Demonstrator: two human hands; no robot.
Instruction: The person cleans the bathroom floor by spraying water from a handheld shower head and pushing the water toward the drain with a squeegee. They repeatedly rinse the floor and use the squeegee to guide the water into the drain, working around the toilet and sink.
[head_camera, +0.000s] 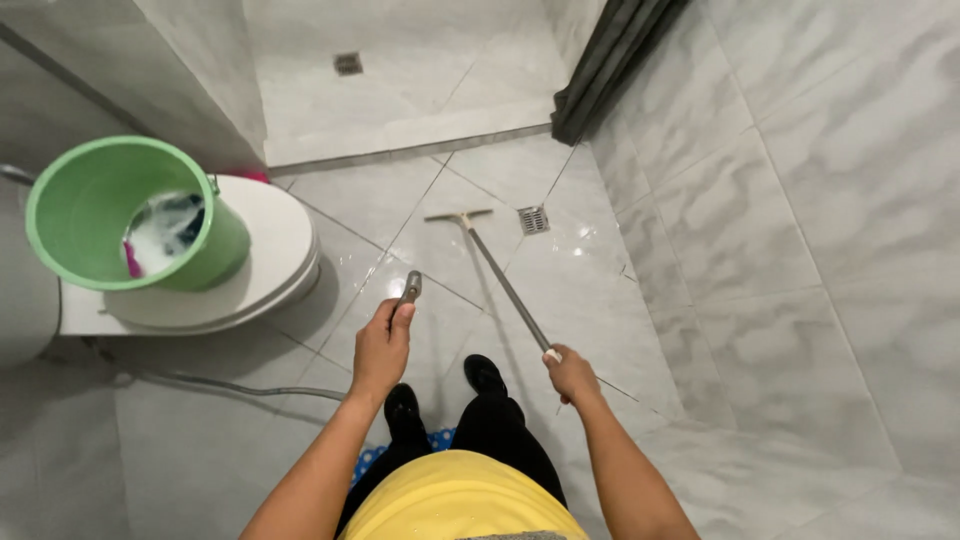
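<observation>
— Fingers (398, 312) of my left hand (381, 350) are curled tight around a short grey sprayer handle (408, 290). My right hand (572, 375) is closed on the end of a long floor wiper (500, 275).

— Where does the wiper go?

— Its pole runs up toward eleven o'clock from my right hand. Its flat blade (458, 216) lies on the wet tile floor (400, 200), just beside a small square drain (534, 220).

— What else is around you?

— At nine o'clock sits a white toilet (270, 250) with its lid down. A green bucket (110, 215) stands on the lid, with foamy water inside. A thin hose (230, 385) lies on the floor under the toilet. At twelve o'clock is a low step and another drain (348, 64) past it. A dark door frame (610, 60) leans in at one o'clock. A marble-look wall (800, 200) fills the three o'clock side.

— Anything in the way?

— My black shoes (484, 375) stand right below my hands, at six o'clock, on a blue spotted mat (372, 458).
</observation>
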